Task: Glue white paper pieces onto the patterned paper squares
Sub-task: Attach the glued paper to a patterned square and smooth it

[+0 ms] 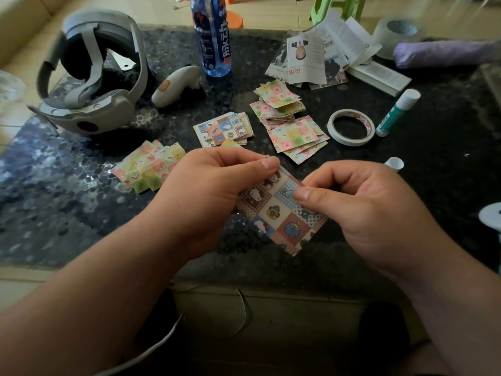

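Two hands hold one patterned square (pixel 282 213) at the centre of the frame, just above the dark speckled worktop (pixel 67 213). The left hand (pixel 214 191) has its grip pinched on the upper left corner, and the right hand (pixel 360 210) has its grip pinched on the right edge, thumb on top. The square faces up, cartoon patches showing. It sits skewed like a diamond, its longer run going from upper left to lower right and one corner pointing at the bottom of the frame. Beyond the hands lie piles of patterned squares (pixel 295 137), then a masking tape ring (pixel 351 127) and a green glue stick (pixel 397 112) to the right, with its white cap (pixel 394 163) lying apart. At the top stands a blue bottle (pixel 214 36) with large white Chinese characters. The print on the newspaper cuttings (pixel 311 55) is too small to read.
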### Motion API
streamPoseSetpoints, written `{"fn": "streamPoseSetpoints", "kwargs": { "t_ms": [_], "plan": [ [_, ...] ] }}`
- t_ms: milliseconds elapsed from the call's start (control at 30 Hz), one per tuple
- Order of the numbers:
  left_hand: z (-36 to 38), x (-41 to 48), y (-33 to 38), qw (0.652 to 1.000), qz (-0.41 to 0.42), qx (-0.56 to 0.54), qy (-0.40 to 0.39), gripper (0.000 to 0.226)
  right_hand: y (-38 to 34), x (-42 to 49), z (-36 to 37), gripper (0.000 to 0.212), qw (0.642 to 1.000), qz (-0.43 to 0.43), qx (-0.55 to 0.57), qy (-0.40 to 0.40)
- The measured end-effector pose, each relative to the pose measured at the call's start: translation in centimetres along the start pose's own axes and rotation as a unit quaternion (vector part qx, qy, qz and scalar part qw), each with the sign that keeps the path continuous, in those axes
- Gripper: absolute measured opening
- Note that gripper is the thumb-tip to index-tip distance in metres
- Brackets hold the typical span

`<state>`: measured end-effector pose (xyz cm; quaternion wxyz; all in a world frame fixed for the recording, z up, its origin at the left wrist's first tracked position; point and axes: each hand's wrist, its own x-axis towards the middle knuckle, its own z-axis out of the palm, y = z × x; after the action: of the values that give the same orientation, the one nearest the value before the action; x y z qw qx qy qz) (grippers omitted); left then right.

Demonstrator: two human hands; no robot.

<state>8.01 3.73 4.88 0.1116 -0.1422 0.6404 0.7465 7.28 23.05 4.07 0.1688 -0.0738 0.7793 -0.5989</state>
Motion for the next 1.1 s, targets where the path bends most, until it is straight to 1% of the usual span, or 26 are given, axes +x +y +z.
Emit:
{"fn": "streamPoseSetpoints", "kwargs": {
  "t_ms": [200, 300, 433, 500, 600, 767, 933, 1100],
  "plan": [
    [0.1, 0.1, -0.2, 0.999, -0.004, -0.038, 0.023, 0.017, 0.1, 0.2, 0.0, 0.017, 1.0, 0.0, 0.018, 0.007],
    [0.3, 0.1, -0.2, 0.999, -0.005, -0.044, 0.024, 0.02, 0.0, 0.2, 0.0, 0.016, 0.999, -0.001, 0.031, 0.016],
    [0.4, 0.1, -0.1, 0.999, -0.012, -0.044, 0.015, 0.018, 0.0, 0.3, -0.1, 0.017, 0.999, -0.001, 0.038, 0.022],
    [0.5, 0.0, 0.0, 0.999, -0.019, -0.048, 0.001, 0.022, 0.0, 0.3, -0.1, 0.019, 0.999, -0.004, 0.04, 0.024],
    [0.3, -0.2, 0.3, 0.997, -0.039, -0.054, -0.026, 0.033, 0.1, 0.3, -0.3, 0.015, 0.999, -0.01, 0.044, 0.03],
    [-0.3, -0.2, 0.3, 0.998, -0.052, -0.033, -0.028, 0.038, 0.2, 0.3, -0.4, 0.015, 0.999, -0.014, 0.036, 0.032],
    [-0.5, -0.2, 0.2, 0.997, -0.055, -0.037, -0.038, 0.029, -0.1, 0.2, -0.4, 0.016, 0.999, -0.011, 0.026, 0.034],
    [-0.9, 0.0, 0.2, 0.997, -0.062, -0.017, -0.042, 0.02, -0.2, 0.1, -0.3, 0.014, 0.999, -0.012, -0.01, 0.034]
  ]
}}
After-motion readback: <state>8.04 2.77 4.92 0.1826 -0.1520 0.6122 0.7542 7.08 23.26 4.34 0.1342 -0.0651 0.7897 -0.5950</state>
